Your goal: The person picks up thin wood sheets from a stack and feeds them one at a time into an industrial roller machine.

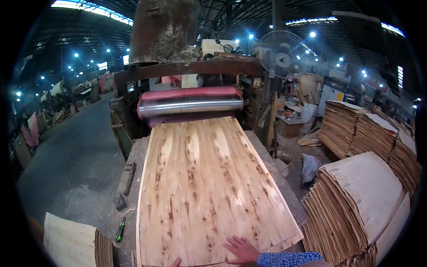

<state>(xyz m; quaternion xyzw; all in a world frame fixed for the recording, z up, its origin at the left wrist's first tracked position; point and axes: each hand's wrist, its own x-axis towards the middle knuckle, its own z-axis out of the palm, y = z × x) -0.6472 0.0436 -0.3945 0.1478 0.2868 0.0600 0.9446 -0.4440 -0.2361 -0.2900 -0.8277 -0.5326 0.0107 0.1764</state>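
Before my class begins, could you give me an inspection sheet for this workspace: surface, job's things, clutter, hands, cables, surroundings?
Surface: grey table, mostly covered.
Job's things: wood sheet on the table, far edge near the metal roller.
Clutter: green cutter and dark block left of the sheet.
Hands: right hand spread on the sheet; left hand mostly out of frame.
Cables: none clear enough to confirm.
Surroundings: fan beyond; stacked sheets at right.
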